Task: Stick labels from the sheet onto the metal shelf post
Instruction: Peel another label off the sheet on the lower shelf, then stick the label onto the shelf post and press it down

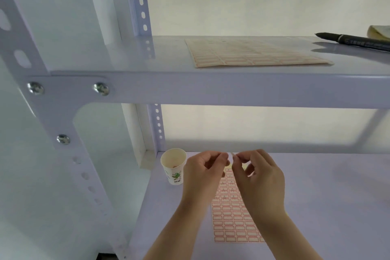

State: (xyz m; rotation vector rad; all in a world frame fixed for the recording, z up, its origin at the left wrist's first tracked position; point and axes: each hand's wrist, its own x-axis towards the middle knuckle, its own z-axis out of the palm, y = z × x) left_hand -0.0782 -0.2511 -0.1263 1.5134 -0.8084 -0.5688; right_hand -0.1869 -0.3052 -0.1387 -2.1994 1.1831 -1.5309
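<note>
Before us stood the shelf unit, its near post (pixel 63 124) running down the left with bolts and slotted holes, and we could see no label on it, so we judged the sticking itself not yet done. A far post (pixel 141 15) rose behind the upper shelf (pixel 211 88), equally bare as far as we could tell. On that upper shelf lay a spare sheet (pixel 253 53) and, off to the right, a pen (pixel 354 40). Our working sheet (pixel 232 224) lay flat on the lower shelf (pixel 337 207), partly under our hands; some upper labels bore a letter A, the lower rows were blank and most still sat in place. A paper cup (pixel 174 168) stood just left of it. Above the sheet's far end our left hand (pixel 203 172) and right hand (pixel 260 177) met, fingers (pixel 238 156) pinched nearly closed on a small pale sliver that we took for a single label (pixel 232 154), though it was too small to be sure. If so, one label was lifted and had yet to be carried over to the post, well apart to the left, with many more to follow.
</note>
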